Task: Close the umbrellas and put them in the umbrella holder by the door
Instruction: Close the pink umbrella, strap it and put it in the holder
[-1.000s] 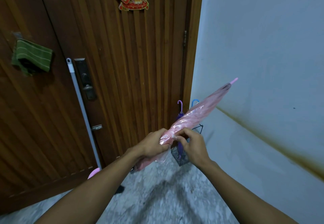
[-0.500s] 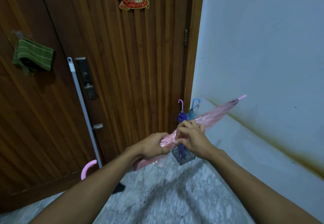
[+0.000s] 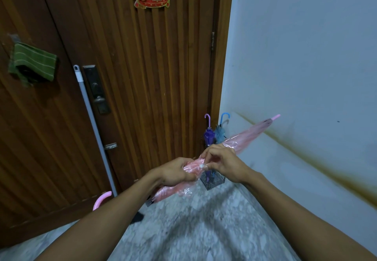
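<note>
A folded pink translucent umbrella point(image 3: 250, 135) lies slanted across the middle, tip up to the right, its pink hooked handle point(image 3: 101, 200) low at the left behind my forearm. My left hand point(image 3: 177, 172) grips the bunched canopy. My right hand point(image 3: 221, 161) pinches the canopy just beside it, fingers curled. Behind my hands a dark wire umbrella holder point(image 3: 213, 180) stands in the corner by the door. It holds a purple umbrella point(image 3: 208, 134) and a blue umbrella point(image 3: 221, 131), handles up.
The brown wooden door point(image 3: 142, 77) fills the left, with a lock plate point(image 3: 97, 89) and a green cloth point(image 3: 32, 63) hanging on it. A grey pole point(image 3: 91, 122) leans against the door. A pale wall point(image 3: 306, 66) is at the right. The floor point(image 3: 193, 230) is speckled grey stone.
The pink umbrella's tip has swung down from steeply raised to a flatter slant. My right hand has shifted over the canopy beside the left hand.
</note>
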